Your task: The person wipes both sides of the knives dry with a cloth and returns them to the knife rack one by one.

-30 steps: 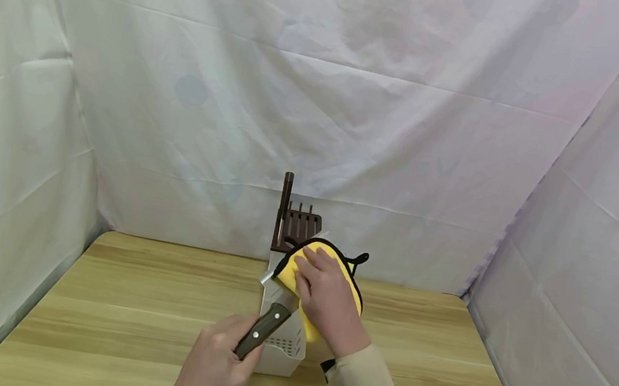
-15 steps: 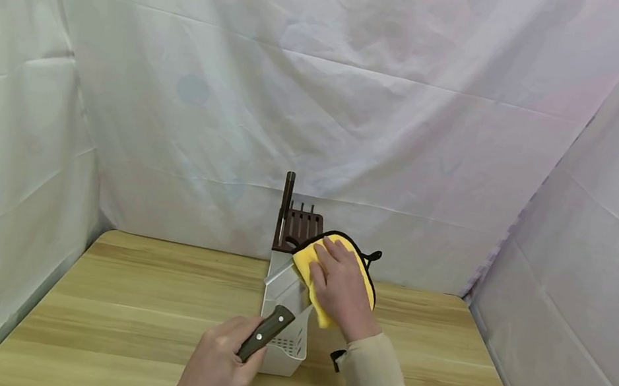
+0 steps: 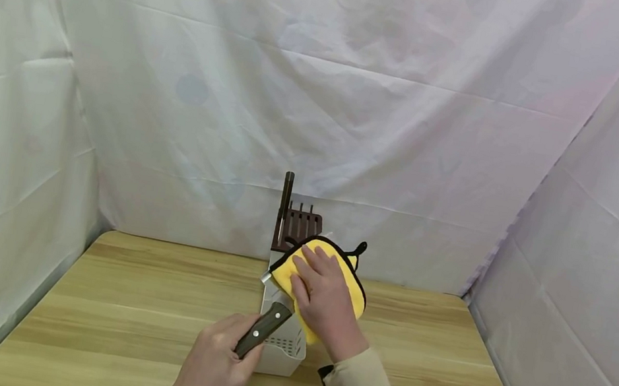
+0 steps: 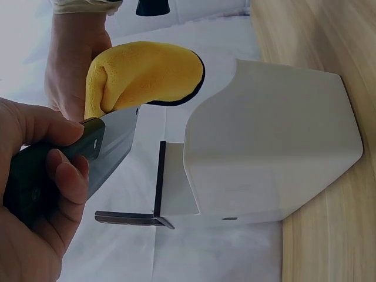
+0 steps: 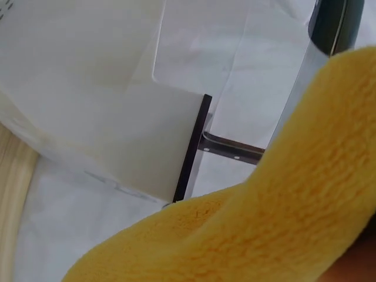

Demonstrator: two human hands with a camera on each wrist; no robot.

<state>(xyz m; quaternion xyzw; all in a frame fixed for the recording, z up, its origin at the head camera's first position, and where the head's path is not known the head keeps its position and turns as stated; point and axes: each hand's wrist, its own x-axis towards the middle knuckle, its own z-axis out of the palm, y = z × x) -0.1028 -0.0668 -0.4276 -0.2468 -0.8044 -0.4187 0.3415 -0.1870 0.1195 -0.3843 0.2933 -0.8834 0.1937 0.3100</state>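
My left hand [image 3: 218,359] grips the dark, riveted handle of a cleaver [image 3: 265,331], whose wide blade points away and to the right. Across the blade lies a yellow cloth [image 3: 285,274] with black edging and a small black loop. My right hand [image 3: 326,299] holds this cloth against the blade, fingers spread over its top. Only a silvery corner of the blade shows at the cloth's left edge in the head view. In the left wrist view the cloth [image 4: 150,73] bulges past the blade [image 4: 114,150]; most of the right hand's fingers are hidden there.
Below the hands a white knife holder [image 3: 278,365] with a perforated front compartment stands on the wooden table [image 3: 166,305]. Its dark slotted top [image 3: 301,224] carries one upright dark-handled knife [image 3: 287,193] at the left. White fabric [image 3: 320,121] hangs behind and on both sides.
My right hand slid the cloth up and right, baring more of the blade, then came back down and left. The left hand with the cleaver barely moved.
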